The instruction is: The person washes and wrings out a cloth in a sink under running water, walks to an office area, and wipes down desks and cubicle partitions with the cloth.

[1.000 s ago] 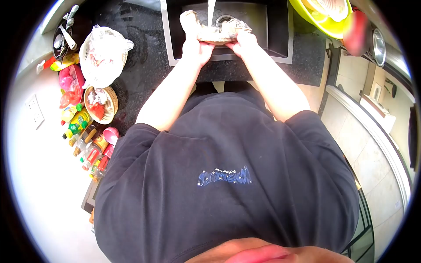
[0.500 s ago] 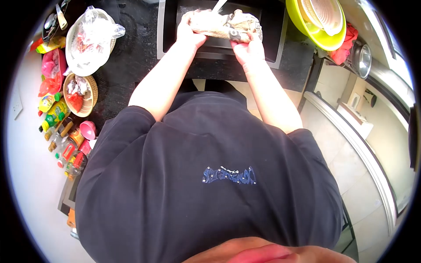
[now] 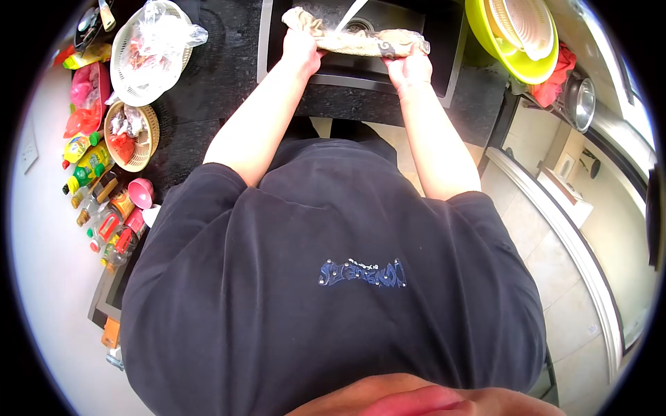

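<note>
A beige cloth (image 3: 354, 44) with dark printed marks is stretched sideways in a long folded strip over the dark sink (image 3: 340, 73). My left hand (image 3: 302, 53) is closed around its left end, and a bunched bit of cloth sticks up above that hand. At the other end my right hand (image 3: 411, 67) grips the cloth, fingers mostly hidden behind it. A pale, slanting tap spout or water stream (image 3: 351, 14) comes down just behind the cloth; I cannot tell which. The sink's round drain (image 3: 361, 26) shows behind the cloth.
Left on the black counter (image 3: 208, 69) stand a white basket (image 3: 132, 80) with plastic bags and a tan basket (image 3: 143, 149). Several bottles (image 3: 90, 163) and a pink bowl (image 3: 141, 193) line the wall. A lime-green basin (image 3: 496, 52) and a metal pot (image 3: 579, 102) are at the right.
The cloth has gone from a bunched, wider bundle to a thinner strip pulled out lengthwise. My hands have moved a little further apart, and the drain has come into view. The camera view has shifted slightly.
</note>
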Available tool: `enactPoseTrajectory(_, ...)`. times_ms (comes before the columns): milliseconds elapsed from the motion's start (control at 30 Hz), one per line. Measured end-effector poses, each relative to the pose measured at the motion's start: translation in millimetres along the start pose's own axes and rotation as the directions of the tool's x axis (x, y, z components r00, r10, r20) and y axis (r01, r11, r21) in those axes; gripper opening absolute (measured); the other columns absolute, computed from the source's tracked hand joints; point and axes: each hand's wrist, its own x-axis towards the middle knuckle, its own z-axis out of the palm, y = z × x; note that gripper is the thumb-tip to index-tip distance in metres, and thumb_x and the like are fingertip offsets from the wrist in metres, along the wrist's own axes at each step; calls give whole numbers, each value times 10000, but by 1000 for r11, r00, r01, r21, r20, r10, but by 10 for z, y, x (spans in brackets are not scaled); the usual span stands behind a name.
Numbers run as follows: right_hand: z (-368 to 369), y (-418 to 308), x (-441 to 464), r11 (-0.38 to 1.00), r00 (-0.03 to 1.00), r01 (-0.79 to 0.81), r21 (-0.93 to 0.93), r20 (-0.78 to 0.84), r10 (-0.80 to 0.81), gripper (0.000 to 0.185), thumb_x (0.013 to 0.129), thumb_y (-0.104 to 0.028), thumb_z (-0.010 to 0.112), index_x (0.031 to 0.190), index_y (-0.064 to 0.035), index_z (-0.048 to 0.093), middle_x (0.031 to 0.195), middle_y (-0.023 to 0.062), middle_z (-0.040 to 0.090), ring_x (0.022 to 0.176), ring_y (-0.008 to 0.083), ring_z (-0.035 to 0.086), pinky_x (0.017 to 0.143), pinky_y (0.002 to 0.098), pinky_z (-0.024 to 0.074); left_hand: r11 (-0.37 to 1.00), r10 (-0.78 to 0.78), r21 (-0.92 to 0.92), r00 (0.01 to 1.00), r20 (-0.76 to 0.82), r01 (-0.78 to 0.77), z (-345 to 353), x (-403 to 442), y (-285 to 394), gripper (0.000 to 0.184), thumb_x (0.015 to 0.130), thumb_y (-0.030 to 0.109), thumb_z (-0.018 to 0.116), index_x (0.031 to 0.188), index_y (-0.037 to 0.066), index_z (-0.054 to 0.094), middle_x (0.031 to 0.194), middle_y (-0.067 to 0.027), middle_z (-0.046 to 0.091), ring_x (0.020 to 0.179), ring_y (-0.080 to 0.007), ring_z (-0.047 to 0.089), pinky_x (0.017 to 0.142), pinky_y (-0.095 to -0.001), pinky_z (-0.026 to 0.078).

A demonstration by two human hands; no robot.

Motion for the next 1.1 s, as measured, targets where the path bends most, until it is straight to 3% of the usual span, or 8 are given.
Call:
enactPoseTrajectory(100, 122, 104, -79, 985, 999, 19, -170, 45, -11, 478, 1145, -315, 331, 1528, -36, 394, 1574, 182, 453, 1449, 382, 447, 1191, 619, 370, 998, 37, 54, 999, 5, -37, 21, -99, -7, 338, 1134, 171, 378, 1469, 195, 411, 1448, -106, 533, 1333, -323, 552, 1050, -645, 489)
enactPoseTrajectory(167, 137, 308, 53, 982, 988, 118, -147, 112, -102, 432, 1135, -331, 408, 1446, -47, 507, 1389, 152, 629, 1291, 341, 609, 1121, 507, 481, 994, 89, 58, 996, 11, -89, 27, -100, -75, 346, 1131, 143, 372, 1473, 150, 429, 1459, -105, 538, 1327, -293, 559, 1095, -530, 487)
enactPoseTrajectory(267, 305, 557, 48, 989, 983, 113, -93, 156, -98, 400, 1133, -344, 428, 1385, -61, 557, 1360, 127, 652, 1256, 316, 634, 1081, 501, 508, 956, 267, 91, 957, 115, -277, -30, -25, -240, 367, 1099, 88, 458, 1463, 72, 505, 1401, -96, 601, 1261, -203, 588, 1104, -342, 448)
enactPoseTrajectory(600, 545, 784, -38, 961, 998, -15, -275, 59, 32, 437, 1143, -390, 371, 1412, -88, 537, 1382, 114, 642, 1267, 277, 625, 1046, 499, 526, 987, 152, -98, 930, 336, -126, 292, -324, 150, 307, 1106, 165, 410, 1267, 63, 651, 1124, -100, 738, 1009, -195, 714, 878, -328, 575)
enactPoseTrajectory(700, 484, 871, 41, 979, 977, -35, -199, 199, 76, 391, 1133, -320, 419, 1391, -61, 557, 1339, 114, 666, 1205, 260, 656, 1007, 476, 549, 991, 120, -92, 922, 368, -93, 267, -291, 123, 298, 1107, 165, 401, 1248, 57, 641, 1094, -102, 741, 972, -197, 719, 839, -328, 579)
enactPoseTrajectory(833, 513, 840, 89, 979, 987, -58, -198, 137, 86, 311, 1100, -209, 493, 1331, -36, 609, 1254, 123, 703, 1100, 258, 698, 936, 445, 584, 998, 49, 16, 983, 175, -53, 139, -100, -126, 363, 1137, 203, 309, 1242, 71, 630, 1013, -99, 726, 822, -188, 695, 731, -322, 573)
enactPoseTrajectory(933, 409, 866, 265, 968, 983, -69, -241, 148, 107, 281, 1085, -180, 523, 1294, -27, 631, 1213, 131, 716, 1057, 260, 715, 897, 437, 600, 985, -48, 175, 952, 303, -6, -120, 81, -213, 410, 1150, 240, 266, 1288, 90, 621, 1027, -86, 717, 821, -191, 679, 724, -332, 569)
enactPoseTrajectory(1100, 471, 916, 239, 961, 989, -67, -269, 109, 100, 262, 1073, -167, 547, 1265, -15, 640, 1187, 140, 721, 1021, 267, 726, 872, 444, 610, 999, 42, -3, 968, 248, -43, 269, -275, -76, 413, 1149, 246, 275, 1352, 117, 610, 1080, -70, 725, 886, -179, 694, 744, -320, 572)
